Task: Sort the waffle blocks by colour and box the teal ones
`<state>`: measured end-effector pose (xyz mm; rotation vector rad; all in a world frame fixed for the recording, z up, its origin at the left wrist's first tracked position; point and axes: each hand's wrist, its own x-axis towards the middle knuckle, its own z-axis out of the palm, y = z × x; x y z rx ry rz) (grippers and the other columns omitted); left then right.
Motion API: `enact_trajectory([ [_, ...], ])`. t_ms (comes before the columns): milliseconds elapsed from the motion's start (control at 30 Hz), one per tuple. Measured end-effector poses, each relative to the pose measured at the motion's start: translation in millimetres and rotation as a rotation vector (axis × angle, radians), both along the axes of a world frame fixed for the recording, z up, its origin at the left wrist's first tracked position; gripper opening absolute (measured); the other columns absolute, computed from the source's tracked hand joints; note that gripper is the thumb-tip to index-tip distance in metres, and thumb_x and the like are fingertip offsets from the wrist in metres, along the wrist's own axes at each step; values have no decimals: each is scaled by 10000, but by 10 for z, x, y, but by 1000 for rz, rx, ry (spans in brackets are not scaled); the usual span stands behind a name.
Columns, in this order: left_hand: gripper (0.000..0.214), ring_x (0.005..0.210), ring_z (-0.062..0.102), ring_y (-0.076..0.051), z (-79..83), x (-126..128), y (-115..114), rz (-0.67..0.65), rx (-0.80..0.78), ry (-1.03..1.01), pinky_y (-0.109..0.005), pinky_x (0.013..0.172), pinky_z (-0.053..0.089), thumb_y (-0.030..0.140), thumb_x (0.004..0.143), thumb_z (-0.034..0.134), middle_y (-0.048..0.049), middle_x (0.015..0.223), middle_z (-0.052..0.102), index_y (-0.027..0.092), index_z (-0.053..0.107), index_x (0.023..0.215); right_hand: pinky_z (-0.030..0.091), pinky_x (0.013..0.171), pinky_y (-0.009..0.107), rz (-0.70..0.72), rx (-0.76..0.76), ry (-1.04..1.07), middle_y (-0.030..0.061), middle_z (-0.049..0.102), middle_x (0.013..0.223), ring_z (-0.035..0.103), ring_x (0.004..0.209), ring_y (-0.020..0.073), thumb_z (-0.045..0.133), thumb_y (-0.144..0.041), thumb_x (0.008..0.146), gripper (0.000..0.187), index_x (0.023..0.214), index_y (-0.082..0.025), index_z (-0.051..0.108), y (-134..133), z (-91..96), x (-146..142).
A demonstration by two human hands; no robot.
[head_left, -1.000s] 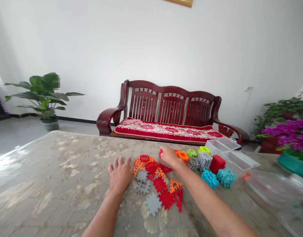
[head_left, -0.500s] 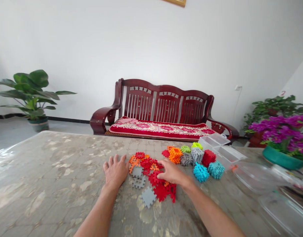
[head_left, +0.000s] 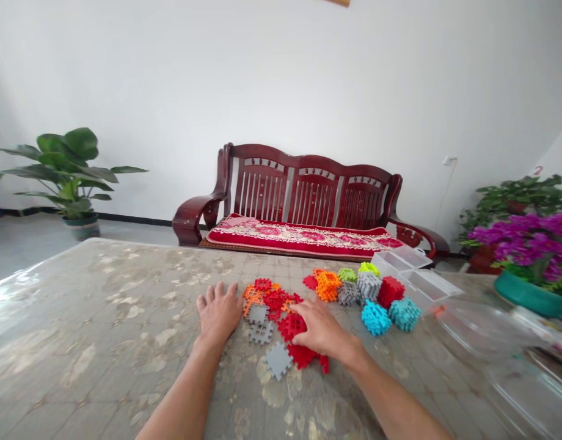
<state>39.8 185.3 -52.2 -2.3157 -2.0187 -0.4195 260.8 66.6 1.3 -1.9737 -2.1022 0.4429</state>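
My left hand point(head_left: 219, 313) rests palm down on the table with its fingers spread, just left of a loose pile of flat interlocking puzzle tiles. My right hand point(head_left: 323, 329) is over the right side of the pile, thumb and fingers apart around a red tile point(head_left: 291, 327); nothing shows lifted in it, and the hand hides some tiles. Orange tiles point(head_left: 252, 294) lie at the pile's left side. Nearer to me are a solid grey tile point(head_left: 278, 360) and a grey lattice tile point(head_left: 261, 332).
Right of the pile stand stacked tiles: an orange stack point(head_left: 327, 286), a grey stack point(head_left: 368, 286), a red stack point(head_left: 391, 291) and a blue stack point(head_left: 375, 318). Behind them is a clear divided box point(head_left: 427, 284). A teal flower pot point(head_left: 532, 294) stands at the far right.
My right hand has shifted slightly toward me over the red tiles, its thumb and fingers now wider apart. My left hand stays flat on the table. The view has turned slightly left.
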Motion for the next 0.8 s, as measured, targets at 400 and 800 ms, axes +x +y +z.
enact_trajectory([
  [400, 491, 1328, 440, -320, -20, -4, 14, -7, 18, 12, -498, 1069, 318, 403, 951, 364, -135, 1432, 546, 265, 603, 1357, 419, 1064, 359, -104, 243, 75, 89, 682, 1281, 609, 1187, 265, 677, -282, 753, 522, 1272, -222, 664, -169, 107, 169],
  [800, 508, 1347, 427, -332, -63, -15, 58, -10, 14, 12, -503, 1073, 302, 423, 955, 349, -139, 1441, 538, 269, 598, 1370, 460, 996, 341, -831, 325, -153, 134, 641, 1351, 626, 1198, 276, 619, -358, 835, 604, 1398, -157, 529, -422, 342, 2352],
])
